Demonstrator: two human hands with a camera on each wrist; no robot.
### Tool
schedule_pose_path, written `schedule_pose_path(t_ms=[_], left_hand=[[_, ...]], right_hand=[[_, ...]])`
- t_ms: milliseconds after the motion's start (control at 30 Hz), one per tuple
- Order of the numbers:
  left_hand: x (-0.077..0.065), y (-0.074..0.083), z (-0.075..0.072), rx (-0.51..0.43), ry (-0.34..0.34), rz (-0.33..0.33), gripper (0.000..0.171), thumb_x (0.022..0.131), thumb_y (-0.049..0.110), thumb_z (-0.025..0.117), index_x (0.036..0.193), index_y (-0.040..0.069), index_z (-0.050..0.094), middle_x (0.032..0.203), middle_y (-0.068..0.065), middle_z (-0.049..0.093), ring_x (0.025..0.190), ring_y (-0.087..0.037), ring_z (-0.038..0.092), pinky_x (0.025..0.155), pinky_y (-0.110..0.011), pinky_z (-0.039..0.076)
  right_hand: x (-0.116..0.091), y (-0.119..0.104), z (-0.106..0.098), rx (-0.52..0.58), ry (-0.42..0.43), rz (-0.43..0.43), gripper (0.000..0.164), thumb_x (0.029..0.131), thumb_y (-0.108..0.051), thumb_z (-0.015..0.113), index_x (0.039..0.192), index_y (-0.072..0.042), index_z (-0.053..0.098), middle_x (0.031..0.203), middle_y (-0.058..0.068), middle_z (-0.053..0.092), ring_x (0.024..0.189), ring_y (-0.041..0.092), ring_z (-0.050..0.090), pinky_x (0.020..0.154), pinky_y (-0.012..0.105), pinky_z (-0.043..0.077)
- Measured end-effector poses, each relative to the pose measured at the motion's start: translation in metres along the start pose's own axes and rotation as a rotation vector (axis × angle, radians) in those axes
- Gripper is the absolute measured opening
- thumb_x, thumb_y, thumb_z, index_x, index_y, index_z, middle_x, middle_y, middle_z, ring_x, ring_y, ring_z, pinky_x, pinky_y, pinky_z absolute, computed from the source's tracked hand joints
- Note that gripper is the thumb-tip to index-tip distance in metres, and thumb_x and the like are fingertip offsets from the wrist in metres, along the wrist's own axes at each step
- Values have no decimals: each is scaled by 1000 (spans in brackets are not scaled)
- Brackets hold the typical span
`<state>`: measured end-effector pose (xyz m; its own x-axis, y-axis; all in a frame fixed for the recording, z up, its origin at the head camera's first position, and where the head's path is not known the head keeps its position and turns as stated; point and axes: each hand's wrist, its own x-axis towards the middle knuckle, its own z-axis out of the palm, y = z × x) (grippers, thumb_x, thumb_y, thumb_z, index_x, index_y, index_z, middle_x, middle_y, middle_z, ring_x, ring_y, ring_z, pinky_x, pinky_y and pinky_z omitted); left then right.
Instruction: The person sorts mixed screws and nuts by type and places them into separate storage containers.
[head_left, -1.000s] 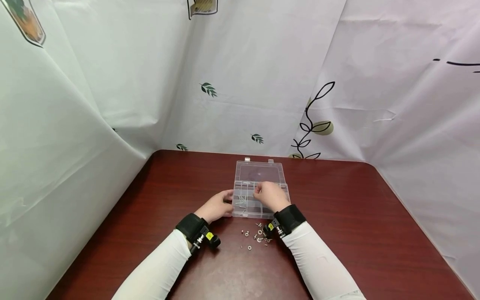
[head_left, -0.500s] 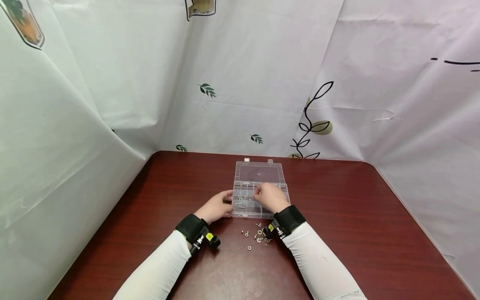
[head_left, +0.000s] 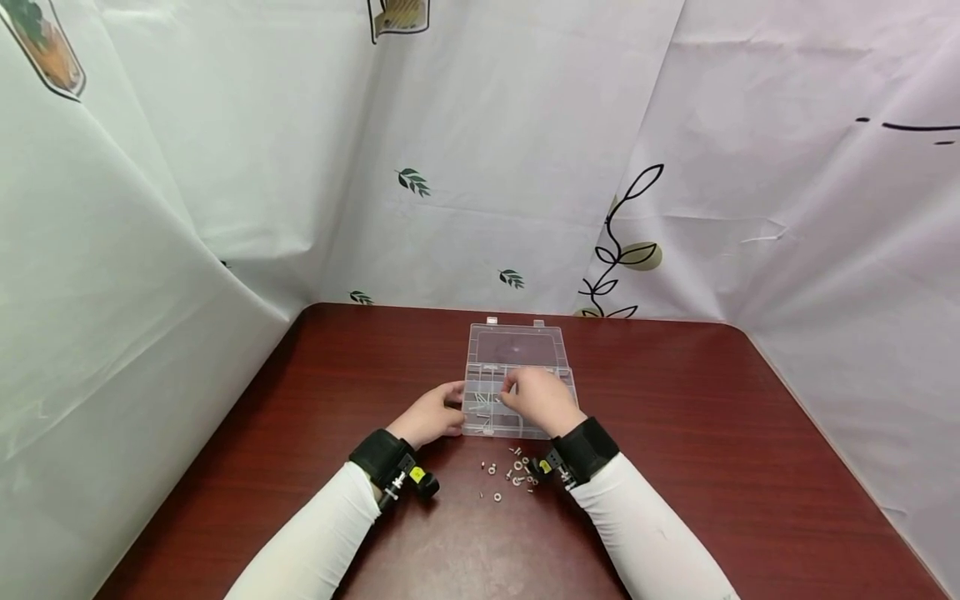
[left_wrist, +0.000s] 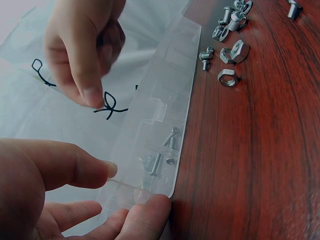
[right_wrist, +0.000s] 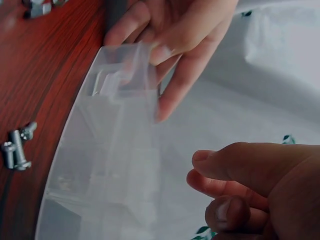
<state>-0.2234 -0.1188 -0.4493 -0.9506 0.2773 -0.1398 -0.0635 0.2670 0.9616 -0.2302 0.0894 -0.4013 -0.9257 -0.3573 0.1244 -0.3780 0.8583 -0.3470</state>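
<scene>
A clear plastic compartment box (head_left: 504,432) sits on the table, its lid (head_left: 517,343) folded back. My left hand (head_left: 429,415) holds the box at its left side, thumb (left_wrist: 90,167) at the rim and fingers along the wall. Several screws (left_wrist: 156,164) lie in the left compartments. My right hand (head_left: 543,398) hovers above the middle of the box, palm down. In the right wrist view its thumb (right_wrist: 235,157) and index finger lie close together with a small gap, and nothing shows between them.
Loose hex nuts (left_wrist: 228,78), washers and short screws (right_wrist: 17,150) are scattered on the dark red table (head_left: 675,467) in front of the box. A white patterned curtain (head_left: 465,225) hangs behind and at both sides.
My right hand has shifted slightly left over the box, and its thumb and index finger have parted a little. The left hand keeps its hold on the box.
</scene>
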Motion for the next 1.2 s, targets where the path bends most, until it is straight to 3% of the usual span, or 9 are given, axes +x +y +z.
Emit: schedule_pose_path(t_ms=[167, 333, 500, 633, 767, 1200], left_hand=[[-1, 2, 1, 16, 3, 2, 67, 83, -8, 56, 148, -4, 39, 129, -24, 55, 97, -28, 64, 77, -39, 58], [-2, 2, 1, 13, 16, -10, 67, 83, -8, 57, 147, -4, 39, 129, -23, 55, 96, -27, 64, 76, -39, 58], [0, 0, 0, 5, 7, -10, 66, 84, -7, 57, 148, -2, 40, 130, -22, 55, 97, -27, 64, 76, -39, 58], [1, -1, -1, 1, 4, -16, 67, 84, -6, 58, 148, -1, 40, 130, -22, 56, 97, -27, 65, 76, -39, 58], [0, 0, 0, -2, 5, -15, 67, 84, -7, 57, 148, -2, 40, 130, -23, 56, 97, -28, 65, 77, -39, 58], [-1, 2, 0, 7, 17, -17, 67, 83, -8, 57, 147, -2, 40, 129, -22, 56, 96, -27, 65, 77, -39, 58]], right_hand=[[-15, -5, -7, -17, 17, -43, 12, 91, -27, 71, 81, -20, 68, 65, -9, 56, 55, 11, 47, 51, 29, 38], [-31, -8, -8, -87, -2, -148, 12, 88, -25, 72, 78, -24, 67, 67, -11, 58, 59, 10, 52, 51, 30, 42], [-45, -6, -3, -178, -111, -310, 9, 83, -20, 72, 77, -23, 66, 67, -11, 59, 60, 10, 54, 52, 31, 44], [-54, -2, 4, -175, -199, -407, 10, 77, -16, 73, 75, -22, 65, 64, -13, 55, 58, 7, 52, 52, 29, 44], [-57, 0, 12, -151, -233, -424, 11, 76, -18, 75, 76, -24, 66, 66, -17, 55, 59, 3, 50, 53, 26, 43], [-58, 0, 22, -186, -206, -417, 25, 78, -21, 74, 66, -24, 53, 59, -15, 43, 53, 4, 41, 46, 23, 35]])
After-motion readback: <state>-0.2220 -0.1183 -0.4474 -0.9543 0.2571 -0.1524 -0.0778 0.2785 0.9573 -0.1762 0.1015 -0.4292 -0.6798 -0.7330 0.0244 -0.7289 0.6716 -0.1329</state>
